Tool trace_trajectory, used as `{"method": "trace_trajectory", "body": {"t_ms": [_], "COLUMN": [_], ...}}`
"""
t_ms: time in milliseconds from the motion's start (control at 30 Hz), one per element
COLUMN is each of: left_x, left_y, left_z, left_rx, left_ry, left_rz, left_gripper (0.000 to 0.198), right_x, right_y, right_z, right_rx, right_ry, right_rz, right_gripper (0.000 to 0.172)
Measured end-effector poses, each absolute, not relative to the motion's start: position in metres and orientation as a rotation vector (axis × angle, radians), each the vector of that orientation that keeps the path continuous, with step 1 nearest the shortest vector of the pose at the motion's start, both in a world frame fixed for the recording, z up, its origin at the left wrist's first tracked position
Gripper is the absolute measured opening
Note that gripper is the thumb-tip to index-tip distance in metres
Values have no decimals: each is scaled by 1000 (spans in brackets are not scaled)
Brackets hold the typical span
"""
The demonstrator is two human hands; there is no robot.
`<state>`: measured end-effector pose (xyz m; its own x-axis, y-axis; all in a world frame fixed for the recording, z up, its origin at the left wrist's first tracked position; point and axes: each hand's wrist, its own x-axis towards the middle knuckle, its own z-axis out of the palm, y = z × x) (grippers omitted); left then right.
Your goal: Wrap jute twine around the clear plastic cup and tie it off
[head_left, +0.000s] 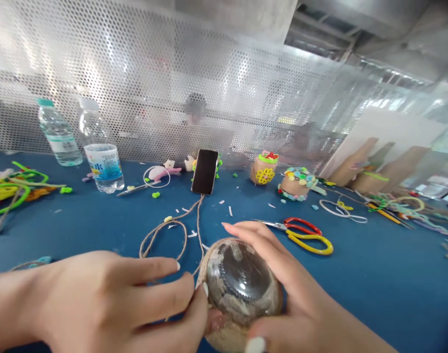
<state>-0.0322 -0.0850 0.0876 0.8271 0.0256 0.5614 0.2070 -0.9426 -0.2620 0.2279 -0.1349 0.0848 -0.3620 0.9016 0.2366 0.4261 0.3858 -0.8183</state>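
A glass jar (244, 269), its round ridged base facing me, has twine (206, 260) around its side. My right hand (290, 279) grips the jar from the right, with fingers over the far side and thumb at the near side. At the jar's left edge, the fingers of my left hand (135, 299) press together on the twine against the side. From there the loose twine runs away over the table in a loop, up to a phone (205, 171) propped upright. Scissors (301, 235) with one red and one yellow handle lie beyond my right hand.
Two water bottles (104, 166) stand at the back left, near bright pipe cleaners (13, 189). Two decorated twine-wrapped jars (296, 185) stand at the back. Wrapped bottles (356, 159), a pencil (385, 213) and cords lie or stand right. Paper scraps dot the blue table (356, 274); perforated metal rises behind.
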Motion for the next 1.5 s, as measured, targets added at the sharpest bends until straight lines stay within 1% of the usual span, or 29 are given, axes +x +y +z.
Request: {"method": "trace_trajectory", "body": {"t_ms": [100, 133, 233, 300, 467, 533, 700, 833, 900, 967, 1100, 1167, 1267, 1400, 1500], "left_x": [-35, -36, -36, -34, -35, -37, -42, -44, -44, -43, -38, -35, -33, -36, -38], "left_y": [-85, -84, -80, -78, -77, -77, -72, -71, -71, -71, -72, -72, -71, -71, -74], "left_z": [98, 103, 115, 119, 118, 118, 114, 109, 104, 99, 86, 79, 71, 67, 66], "left_rx": [-2709, -2715, -2668, -2574, -2437, -2481, -2795, -3019, -3039, -3032, -3026, -3023, -2949, -2733, -2608], "left_ry": [-50, -6, 225, 337, 398, 395, 243, 106, 73, 72, 51, 40, 67, 68, 67], "left_rz": [-710, -685, -664, -684, -667, -670, -725, -921, -1021, -1082, -1211, -1256, -1303, -1313, -1247], "left_gripper": [33, 33, 34, 33, 27, 26, 37, 33, 32, 35, 47, 50, 49, 48, 49], "right_x": [219, 218, 214, 211, 200, 199, 208, 214, 215, 215, 213, 212, 208, 200, 195], "right_y": [-138, -138, -139, -141, -148, -147, -133, -120, -116, -115, -117, -120, -125, -129, -125], "right_z": [85, 86, 91, 95, 103, 104, 109, 116, 120, 123, 128, 132, 142, 158, 168], "right_rx": [-1214, -1222, -1267, -1329, -1369, -1329, -1185, -1075, -1026, -1008, -1029, -1088, -1246, -1400, -1357], "right_ry": [-1957, -1968, -1971, -1961, -1938, -1955, -2082, -2245, -2318, -2366, -2369, -2406, -2495, -2565, -2664], "right_rz": [681, 644, 583, 543, 546, 558, 730, 803, 813, 831, 883, 842, 701, 585, 616], "right_gripper": [80, 80, 93, 95, 79, 75, 75, 81, 80, 78, 82, 78, 70, 71, 72]}}
